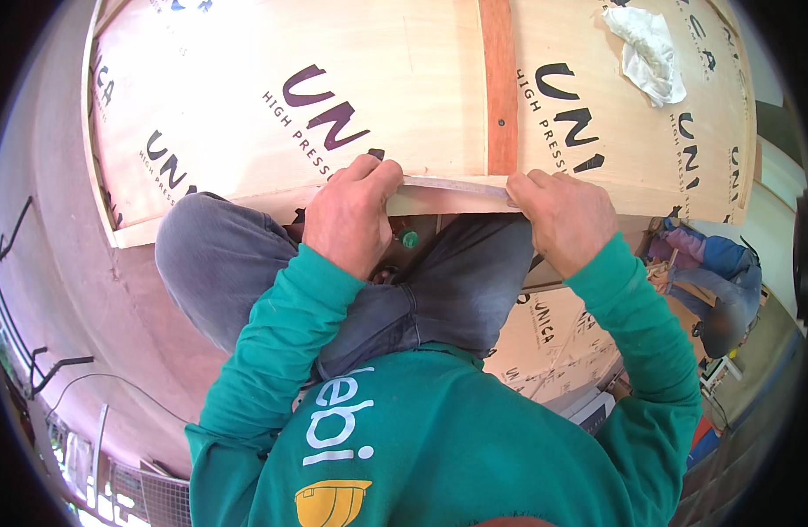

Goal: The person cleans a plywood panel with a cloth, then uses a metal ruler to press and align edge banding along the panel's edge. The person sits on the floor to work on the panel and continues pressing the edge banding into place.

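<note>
A large pale plywood panel [413,105] with dark printing lies in front of me, its near edge above my crossed legs. Along that edge runs a thin, pale, flat strip [457,184]. My left hand [351,215] has its fingers curled round the strip's left end, knuckles up. At the other end, my right hand [566,215] grips it the same way, near the reddish wooden batten [501,114] that crosses the panel. Both hands rest at the panel's edge, and their fingertips are hidden. Between my legs shows a small green cap [408,238], partly covered.
A crumpled white cloth or paper [647,57] lies on the panel's far right. More printed plywood [544,342] sits beside me on the right. Another person [720,263] is bent over work farther right. Black metal bars [48,369] stand at the left.
</note>
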Motion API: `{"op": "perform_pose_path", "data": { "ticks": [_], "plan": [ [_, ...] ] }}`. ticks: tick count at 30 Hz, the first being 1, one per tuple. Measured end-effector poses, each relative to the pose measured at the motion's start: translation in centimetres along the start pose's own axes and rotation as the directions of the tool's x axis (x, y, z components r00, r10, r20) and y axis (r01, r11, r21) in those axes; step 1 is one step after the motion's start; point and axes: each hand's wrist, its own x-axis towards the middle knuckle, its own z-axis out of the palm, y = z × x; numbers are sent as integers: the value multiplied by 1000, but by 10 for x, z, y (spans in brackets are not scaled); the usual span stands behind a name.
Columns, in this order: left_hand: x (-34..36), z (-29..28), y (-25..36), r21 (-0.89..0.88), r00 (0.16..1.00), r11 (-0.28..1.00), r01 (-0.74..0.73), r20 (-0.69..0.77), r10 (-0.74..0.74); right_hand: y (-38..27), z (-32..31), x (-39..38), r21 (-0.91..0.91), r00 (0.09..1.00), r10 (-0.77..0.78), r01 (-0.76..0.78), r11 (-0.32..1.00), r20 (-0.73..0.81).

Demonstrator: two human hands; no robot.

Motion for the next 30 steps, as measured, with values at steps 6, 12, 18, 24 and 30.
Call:
{"op": "perform_pose_path", "data": {
  "ticks": [6, 12, 18, 24, 30],
  "plan": [
    [0, -1, 3, 39, 1000, 999, -26, 2, 26, 2, 8, 1, 17, 1000, 14, -15, 1000, 9],
    [2, 0, 1, 34, 1000, 999, -19, 2, 19, 4, 4, 5, -40, 1000, 28, -28, 999, 10],
    [4, 2, -6, -19, 1000, 999, -29, 9, 29, 1, -3, 2, -50, 1000, -19, 19, 999, -7],
    [6, 2, -9, -4, 999, 1000, -18, 44, 18, 2, 0, 6, -48, 1000, -15, 14, 999, -1],
    [7, 0, -4, 2, 999, 1000, 7, 54, -7, 9, 10, 10, -31, 1000, 17, -17, 999, 9]
  ]
}}
